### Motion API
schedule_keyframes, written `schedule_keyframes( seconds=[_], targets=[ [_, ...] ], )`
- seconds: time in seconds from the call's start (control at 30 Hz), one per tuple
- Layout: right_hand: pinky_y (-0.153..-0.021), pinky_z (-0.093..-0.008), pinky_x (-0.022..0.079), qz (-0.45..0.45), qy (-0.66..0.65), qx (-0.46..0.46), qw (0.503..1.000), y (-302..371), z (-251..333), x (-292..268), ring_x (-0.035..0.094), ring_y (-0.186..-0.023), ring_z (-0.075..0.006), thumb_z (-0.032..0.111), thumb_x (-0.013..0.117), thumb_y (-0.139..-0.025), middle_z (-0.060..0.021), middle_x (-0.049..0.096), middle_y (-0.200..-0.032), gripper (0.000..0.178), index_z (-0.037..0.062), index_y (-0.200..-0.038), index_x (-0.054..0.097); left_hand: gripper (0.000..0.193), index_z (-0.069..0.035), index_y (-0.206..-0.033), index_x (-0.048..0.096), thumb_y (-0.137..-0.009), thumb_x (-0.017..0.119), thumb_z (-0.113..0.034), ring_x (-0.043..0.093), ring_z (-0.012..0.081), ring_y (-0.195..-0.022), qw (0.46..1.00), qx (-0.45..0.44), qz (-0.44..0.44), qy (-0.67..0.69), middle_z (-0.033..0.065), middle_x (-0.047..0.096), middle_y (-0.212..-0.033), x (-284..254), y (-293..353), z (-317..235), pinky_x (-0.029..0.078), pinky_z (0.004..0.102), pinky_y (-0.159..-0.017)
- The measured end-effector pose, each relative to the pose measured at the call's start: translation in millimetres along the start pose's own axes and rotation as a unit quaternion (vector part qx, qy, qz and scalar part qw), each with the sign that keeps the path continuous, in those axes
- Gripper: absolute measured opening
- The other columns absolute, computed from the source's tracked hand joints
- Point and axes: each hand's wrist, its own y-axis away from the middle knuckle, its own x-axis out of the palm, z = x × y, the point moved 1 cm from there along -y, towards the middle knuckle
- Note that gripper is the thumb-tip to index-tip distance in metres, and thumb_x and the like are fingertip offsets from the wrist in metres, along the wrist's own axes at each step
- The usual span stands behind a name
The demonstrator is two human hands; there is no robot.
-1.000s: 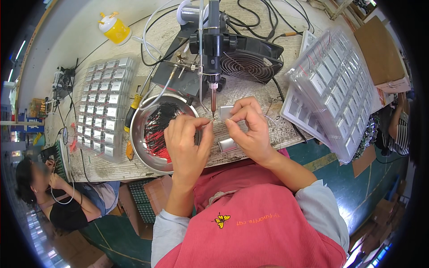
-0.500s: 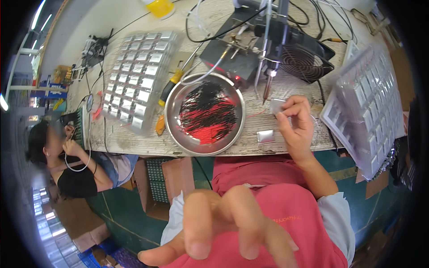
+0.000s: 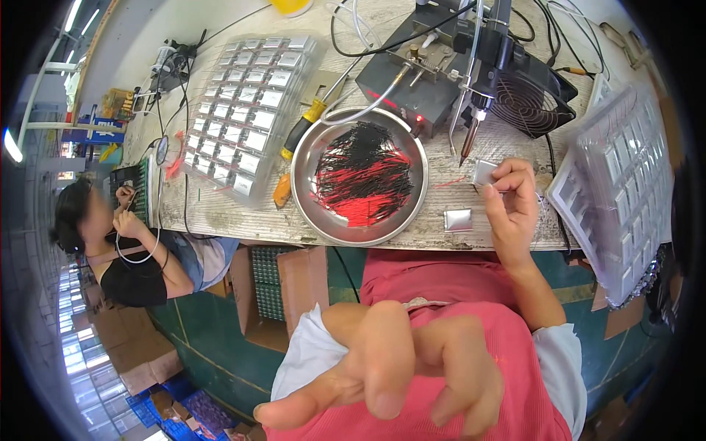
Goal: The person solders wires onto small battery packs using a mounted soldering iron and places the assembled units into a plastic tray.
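Note:
My right hand [image 3: 512, 209] pinches a small silver pouch cell [image 3: 483, 173] between thumb and fingers, just above the bench. The cell sits close beneath the tip of a soldering iron [image 3: 471, 132] held in a stand; whether they touch I cannot tell. A thin red wire [image 3: 452, 183] lies left of the cell. Nearer me, another silver pouch cell [image 3: 457, 220] lies flat on the bench. My left hand [image 3: 386, 360] hangs large and blurred before my red apron, fingers apart and bent, nothing visible in it. A steel bowl [image 3: 300, 187] holds cut red and black wires [image 3: 364, 173].
Left of the bowl are a yellow-black screwdriver [image 3: 303, 131] and a plastic tray [image 3: 254, 189] of silver cells. Behind stand a black machine [image 3: 382, 88] and a fan [image 3: 526, 106]. Stacked trays [image 3: 618, 184] lean at right. Another person [image 3: 140, 257] works at far left.
The whole view has shifted, moving the bench things rightward and up. My left hand has moved right, its fingers spreading a little. My right hand keeps the cell near the iron.

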Motion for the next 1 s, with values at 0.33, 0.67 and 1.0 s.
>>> schedule_keyframes(
  seconds=[0.33,0.67,1.0],
  targets=[
    [-0.083,-0.0309,0.038,-0.02,0.041,-0.027,0.999,-0.9,-1.1,-4.9,0.048,-0.09,-0.0198,0.002,0.063,-0.079,-0.0094,0.048,-0.097,0.014,0.0043,-0.084,0.05,0.008,-0.001,-0.096,0.059,-0.088,0.056,0.001,0.055,0.0155,-0.085,0.437,-0.077,-0.244,-0.862,0.0082,0.055,-0.095,-99.6,27.7,-117.3,0.045,0.0266,-0.074],
    [-0.081,-0.031,0.039,-0.021,0.038,-0.032,0.999,0.8,-1.3,-7.4,0.048,-0.087,-0.0204,0.004,0.063,-0.08,-0.0105,0.049,-0.096,0.014,0.0041,-0.085,0.049,0.007,-0.007,-0.089,0.06,-0.084,0.062,-0.011,0.056,0.0277,-0.086,0.092,-0.172,-0.093,-0.976,0.0083,0.056,-0.091,-131.7,25.5,-113.1,0.044,0.0393,-0.073],
    [-0.081,-0.0311,0.039,-0.016,0.036,-0.019,0.999,1.6,1.5,-4.4,0.049,-0.087,-0.0208,0.003,0.064,-0.08,-0.0099,0.05,-0.094,0.014,0.0041,-0.085,0.052,0.006,-0.004,-0.091,0.057,-0.088,0.057,-0.009,0.06,0.028,-0.072,0.206,-0.148,-0.18,-0.95,0.0105,0.06,-0.085,-121.5,28.2,-112.5,0.046,0.0376,-0.066]
  ],
)
